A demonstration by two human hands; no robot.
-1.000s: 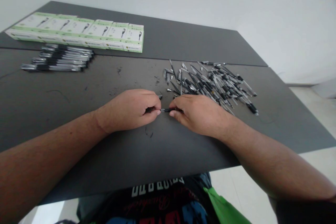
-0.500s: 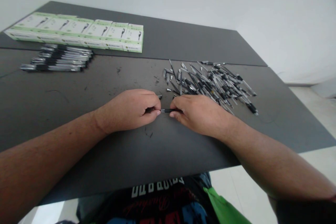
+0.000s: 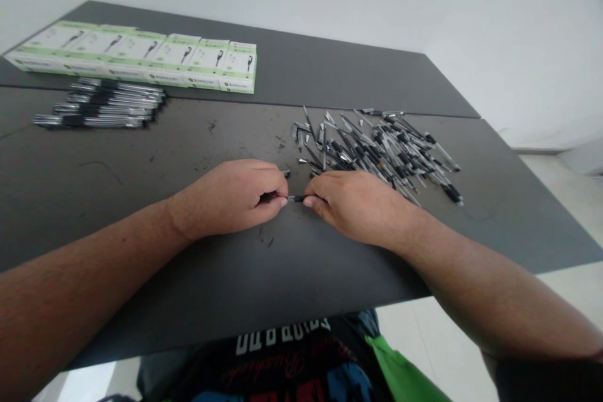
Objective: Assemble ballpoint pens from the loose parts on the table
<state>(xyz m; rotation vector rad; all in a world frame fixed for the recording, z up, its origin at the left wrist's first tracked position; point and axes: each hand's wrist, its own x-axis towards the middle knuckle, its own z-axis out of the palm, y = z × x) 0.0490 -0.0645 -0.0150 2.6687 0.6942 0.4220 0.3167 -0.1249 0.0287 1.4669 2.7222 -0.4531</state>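
Between my two hands a pen (image 3: 296,198) lies level, its dark grip and clear tip end showing in the gap. My left hand (image 3: 235,195) pinches the tip end between thumb and forefinger. From the other side, my right hand (image 3: 360,204) pinches the dark grip; the rest of the pen is hidden under its palm. A small pen part (image 3: 286,173) shows just behind my left fingers. Beyond my right hand spreads a loose pile of pen parts (image 3: 386,151): clear barrels, dark grips, refills and small tips.
A stack of assembled pens (image 3: 101,103) lies at the left. Behind it, several white and green boxes (image 3: 202,63) stand in a row. Dark scraps (image 3: 211,127) dot the grey table (image 3: 264,289), whose near edge runs close to my body. A white wall rises behind.
My right hand and the pen have shifted very slightly left, narrowing the gap between my hands a little. Both hands keep their pinch.
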